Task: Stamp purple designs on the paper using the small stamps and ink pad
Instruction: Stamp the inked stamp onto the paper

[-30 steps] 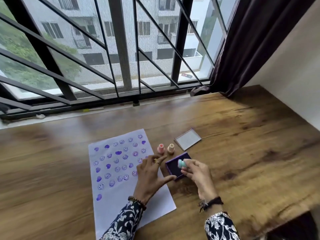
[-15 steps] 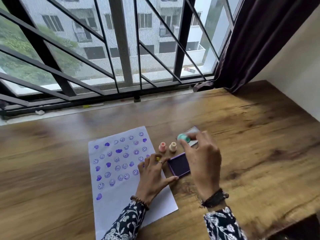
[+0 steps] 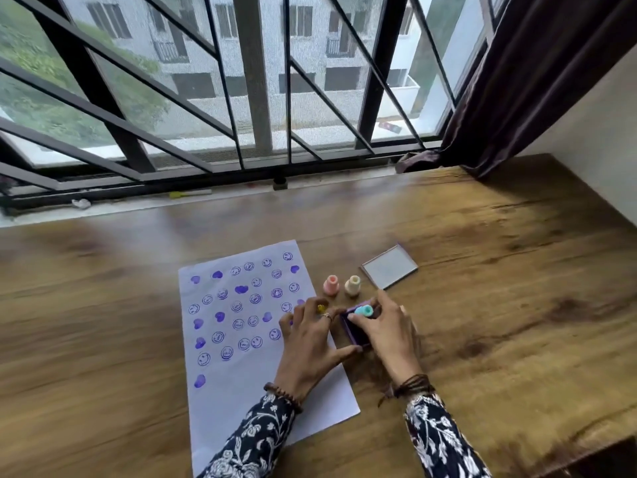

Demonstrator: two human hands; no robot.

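A white paper (image 3: 241, 384) lies on the wooden table, covered in its upper half with purple smiley and heart prints. My right hand (image 3: 386, 336) pinches a small teal stamp (image 3: 364, 310) and holds it down on the purple ink pad (image 3: 353, 327), which my hand mostly hides. My left hand (image 3: 308, 343) rests flat with fingers spread on the paper's right edge, thumb against the pad's near corner. A small yellow stamp (image 3: 321, 308) shows by its fingertips. A pink stamp (image 3: 331, 285) and a cream stamp (image 3: 353, 285) stand upright just beyond the pad.
The ink pad's lid (image 3: 389, 266) lies beyond the stamps to the right. The wooden table (image 3: 517, 322) runs to a barred window at the back, with a dark curtain (image 3: 517, 91) at the right and a wall beside it.
My right hand, raised above the pad with the teal stamp half a second ago, has come back down onto the ink pad. My left hand has stayed on the paper.
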